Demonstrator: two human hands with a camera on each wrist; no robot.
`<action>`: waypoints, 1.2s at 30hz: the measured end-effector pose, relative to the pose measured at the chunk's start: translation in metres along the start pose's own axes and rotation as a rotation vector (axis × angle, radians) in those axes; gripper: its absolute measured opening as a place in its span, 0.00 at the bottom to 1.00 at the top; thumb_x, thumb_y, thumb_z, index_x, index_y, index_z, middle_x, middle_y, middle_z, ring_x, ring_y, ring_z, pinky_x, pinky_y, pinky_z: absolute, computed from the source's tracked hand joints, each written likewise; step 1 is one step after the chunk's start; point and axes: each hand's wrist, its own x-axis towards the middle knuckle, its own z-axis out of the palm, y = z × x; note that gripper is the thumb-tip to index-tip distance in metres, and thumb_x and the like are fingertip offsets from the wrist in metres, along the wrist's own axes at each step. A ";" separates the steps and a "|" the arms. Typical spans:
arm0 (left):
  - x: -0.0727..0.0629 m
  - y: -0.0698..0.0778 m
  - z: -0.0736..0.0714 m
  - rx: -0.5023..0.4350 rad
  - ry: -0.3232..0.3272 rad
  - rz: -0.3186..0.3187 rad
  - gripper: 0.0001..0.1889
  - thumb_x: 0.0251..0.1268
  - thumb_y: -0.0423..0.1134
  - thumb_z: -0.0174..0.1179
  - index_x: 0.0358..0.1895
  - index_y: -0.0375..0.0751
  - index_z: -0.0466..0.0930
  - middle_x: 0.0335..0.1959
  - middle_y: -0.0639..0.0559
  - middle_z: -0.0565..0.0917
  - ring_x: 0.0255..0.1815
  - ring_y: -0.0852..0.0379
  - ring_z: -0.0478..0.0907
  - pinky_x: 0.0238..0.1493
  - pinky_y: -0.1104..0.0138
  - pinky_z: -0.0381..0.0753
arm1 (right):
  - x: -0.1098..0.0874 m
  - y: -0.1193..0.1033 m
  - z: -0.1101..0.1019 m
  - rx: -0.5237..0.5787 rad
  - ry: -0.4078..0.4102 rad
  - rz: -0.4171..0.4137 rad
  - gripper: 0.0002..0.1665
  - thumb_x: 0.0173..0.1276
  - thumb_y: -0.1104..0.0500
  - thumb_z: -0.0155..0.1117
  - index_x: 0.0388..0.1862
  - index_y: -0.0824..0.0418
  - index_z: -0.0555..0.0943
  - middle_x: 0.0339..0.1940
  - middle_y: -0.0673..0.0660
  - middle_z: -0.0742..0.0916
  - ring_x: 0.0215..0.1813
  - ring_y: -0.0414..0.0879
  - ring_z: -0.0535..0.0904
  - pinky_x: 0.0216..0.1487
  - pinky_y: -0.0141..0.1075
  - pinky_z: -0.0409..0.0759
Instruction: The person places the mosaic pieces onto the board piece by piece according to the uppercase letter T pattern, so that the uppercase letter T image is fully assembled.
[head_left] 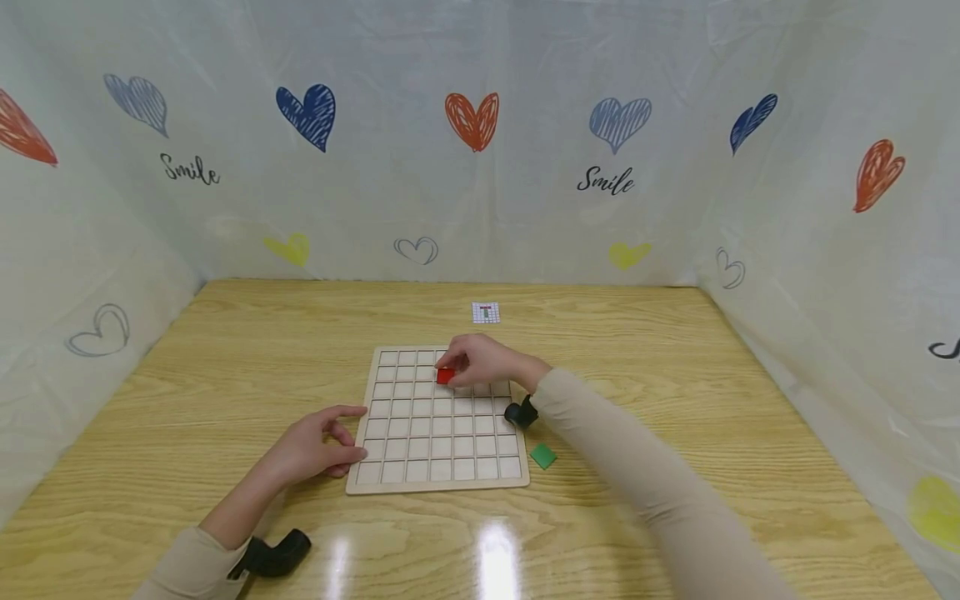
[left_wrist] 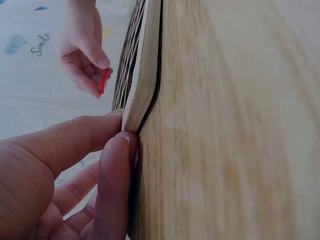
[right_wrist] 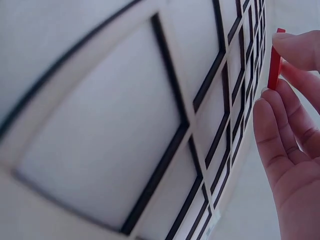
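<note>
A pale wooden grid board [head_left: 442, 487] with rows of square recesses lies flat on the table. My right hand [head_left: 483, 362] pinches a red square tile [head_left: 446, 376] between thumb and fingertips, above the far part of the grid. In the right wrist view the tile [right_wrist: 275, 60] is held on edge, apart from the board. My left hand [head_left: 318, 446] holds the board's left edge; the left wrist view shows its thumb [left_wrist: 85, 132] on the rim and a bent finger [left_wrist: 115, 175] against the side. A green square tile [head_left: 543, 456] lies just right of the board.
Behind the board lies a small white card [head_left: 485, 312] with a printed grid and a T-shaped red and green pattern. The wooden table [head_left: 675, 333] is bordered by a pale cloth [head_left: 540, 192] with printed hearts. Each wrist wears a black camera [head_left: 277, 554].
</note>
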 end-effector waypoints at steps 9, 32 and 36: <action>0.000 0.001 0.000 -0.001 0.004 -0.006 0.34 0.51 0.34 0.70 0.63 0.33 0.67 0.30 0.46 0.75 0.23 0.55 0.76 0.24 0.65 0.80 | 0.013 0.000 0.007 0.015 0.001 0.027 0.18 0.57 0.65 0.69 0.48 0.66 0.82 0.36 0.53 0.80 0.38 0.41 0.75 0.41 0.26 0.75; 0.000 0.000 0.000 0.013 0.007 -0.011 0.34 0.51 0.35 0.70 0.63 0.33 0.67 0.30 0.46 0.75 0.23 0.55 0.76 0.24 0.65 0.80 | 0.035 -0.006 0.011 -0.039 -0.018 0.114 0.17 0.59 0.63 0.68 0.48 0.63 0.83 0.39 0.52 0.81 0.41 0.40 0.76 0.42 0.25 0.74; 0.000 0.001 0.000 0.009 0.011 -0.019 0.34 0.51 0.34 0.70 0.63 0.33 0.67 0.30 0.46 0.75 0.23 0.55 0.76 0.24 0.65 0.80 | 0.037 -0.006 0.011 -0.039 -0.019 0.101 0.17 0.59 0.63 0.69 0.48 0.63 0.83 0.39 0.53 0.81 0.42 0.40 0.77 0.42 0.24 0.74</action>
